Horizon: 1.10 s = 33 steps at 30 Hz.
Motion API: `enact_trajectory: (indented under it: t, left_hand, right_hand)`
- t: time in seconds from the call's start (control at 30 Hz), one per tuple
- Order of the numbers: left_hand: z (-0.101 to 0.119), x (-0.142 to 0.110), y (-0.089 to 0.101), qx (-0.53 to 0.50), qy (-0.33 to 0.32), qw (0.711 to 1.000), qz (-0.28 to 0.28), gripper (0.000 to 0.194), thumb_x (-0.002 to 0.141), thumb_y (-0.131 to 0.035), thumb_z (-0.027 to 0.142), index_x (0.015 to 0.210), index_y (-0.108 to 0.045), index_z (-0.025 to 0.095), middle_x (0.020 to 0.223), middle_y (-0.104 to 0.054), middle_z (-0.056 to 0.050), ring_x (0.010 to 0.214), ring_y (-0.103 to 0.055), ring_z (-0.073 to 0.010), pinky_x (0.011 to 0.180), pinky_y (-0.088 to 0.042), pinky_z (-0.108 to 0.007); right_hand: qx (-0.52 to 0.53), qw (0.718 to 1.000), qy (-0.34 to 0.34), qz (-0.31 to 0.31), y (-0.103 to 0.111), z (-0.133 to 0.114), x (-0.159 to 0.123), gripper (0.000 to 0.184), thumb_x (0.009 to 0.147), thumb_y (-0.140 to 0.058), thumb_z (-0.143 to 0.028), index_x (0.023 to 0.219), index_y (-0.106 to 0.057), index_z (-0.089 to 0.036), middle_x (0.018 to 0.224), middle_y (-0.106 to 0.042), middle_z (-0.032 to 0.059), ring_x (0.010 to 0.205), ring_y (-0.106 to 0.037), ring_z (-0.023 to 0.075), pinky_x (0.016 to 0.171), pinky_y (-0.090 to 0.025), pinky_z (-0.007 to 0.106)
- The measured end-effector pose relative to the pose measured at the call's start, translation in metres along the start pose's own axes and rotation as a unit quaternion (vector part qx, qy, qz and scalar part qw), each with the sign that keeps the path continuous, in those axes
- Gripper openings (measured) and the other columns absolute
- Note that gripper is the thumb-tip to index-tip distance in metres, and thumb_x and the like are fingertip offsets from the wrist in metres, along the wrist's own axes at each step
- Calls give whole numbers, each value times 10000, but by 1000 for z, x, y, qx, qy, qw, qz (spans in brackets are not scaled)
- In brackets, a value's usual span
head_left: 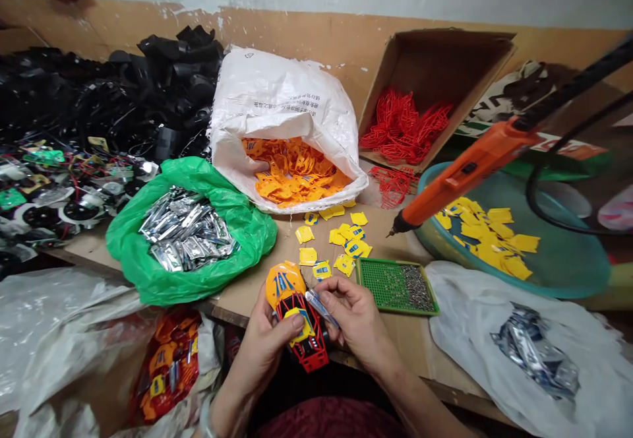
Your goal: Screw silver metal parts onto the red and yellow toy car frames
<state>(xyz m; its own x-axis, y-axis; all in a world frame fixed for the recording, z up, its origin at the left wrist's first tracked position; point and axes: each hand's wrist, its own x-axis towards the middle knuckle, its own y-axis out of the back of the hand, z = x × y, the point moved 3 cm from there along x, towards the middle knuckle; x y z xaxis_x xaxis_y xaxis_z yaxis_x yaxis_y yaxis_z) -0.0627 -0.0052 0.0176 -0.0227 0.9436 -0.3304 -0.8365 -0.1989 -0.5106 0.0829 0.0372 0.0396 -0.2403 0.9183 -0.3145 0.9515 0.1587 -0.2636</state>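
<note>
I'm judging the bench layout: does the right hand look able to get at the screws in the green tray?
Probably yes: the green tray lies open just beside the right hand, its screws uncovered, though that hand's fingers hold a silver strip.

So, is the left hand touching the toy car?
Touching: the head view shows the left hand holding the toy car, thumb on the yellow piece.

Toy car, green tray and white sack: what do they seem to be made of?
Toy car: apparently hard plastic, by its smooth, glossy orange panel and moulded red frame.
Green tray: probably rigid plastic, semi-matt, with an evenly moulded grid.
White sack: likely plastic, slightly shiny, creased and printed; whether film or woven, I can't tell.
</note>
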Motion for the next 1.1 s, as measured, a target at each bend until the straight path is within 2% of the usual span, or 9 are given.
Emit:
enact_trajectory:
  t: [0.2, 0.37, 0.57, 0.7, 0.83, 0.93, 1.1]
  left_hand:
    - [2, -1, -7, 5, 4, 1000, 1, 602, 676, -906, 314, 1199, -635, 191, 921, -750, -59, 719, -685, -203, 671, -580, -302]
    - [4, -3, -14, 7, 0, 1000, 14, 647, 686, -902, 312, 1254, -613, 199, 935, -744, -53, 767, -693, -209, 672, -570, -283]
    - [5, -3, -20, 16, -10, 1000, 18, 715, 698, -900, 275, 1329, -568, 217, 1039, -753, -67, 918, -707, -233, 782, -574, -297]
    - [4, -2, -25, 14, -4, 1000, 17, 729, 689, -909, 276, 1333, -571, 216, 1104, -760, -88, 969, -713, -258, 819, -573, -319]
    - [0, 1, -25, -1, 0, 1000, 16, 723, 676, -918, 267, 1320, -593, 219, 1076, -775, -80, 968, -717, -254, 838, -568, -317]
    - [-3, 3, -22, 1, 8, 1000, 9, 716, 665, -923, 267, 1312, -621, 209, 1056, -780, -85, 951, -721, -261, 837, -568, -327]
    - [0, 5, -16, 28, -10, 999, 20, 647, 617, -945, 277, 1210, -706, 176, 1103, -767, -111, 995, -703, -291, 886, -557, -362]
  right_hand:
    - [-25, 999, 25, 16, -2, 0, 0, 374, 780, -763, -538, 789, -620, -193, 504, -509, -80, 344, -393, 53, 331, -292, 164]
    - [-57, 997, 35, 25, 0, 2, -1, 262, 823, -699, -443, 788, -600, -203, 524, -496, -77, 361, -379, 65, 344, -301, 180]
    - [-153, 978, 125, 67, 5, 3, -1, 97, 850, -619, -275, 793, -631, -198, 671, -603, -3, 550, -545, 131, 500, -430, 226]
    - [-192, 961, 172, 96, 8, 5, 0, 100, 881, -582, -246, 814, -643, -204, 762, -642, 27, 677, -602, 171, 603, -477, 259]
    - [-256, 936, 216, 110, 9, 8, -3, 128, 923, -534, -205, 843, -633, -219, 837, -655, 50, 805, -619, 205, 657, -476, 279]
    - [-276, 926, 234, 105, 9, 10, -4, 141, 930, -517, -183, 845, -622, -224, 835, -641, 49, 816, -613, 209, 654, -465, 284]
    - [-263, 933, 226, 93, 10, 9, -1, 108, 924, -518, -188, 867, -605, -217, 817, -620, 34, 738, -597, 184, 640, -466, 282]
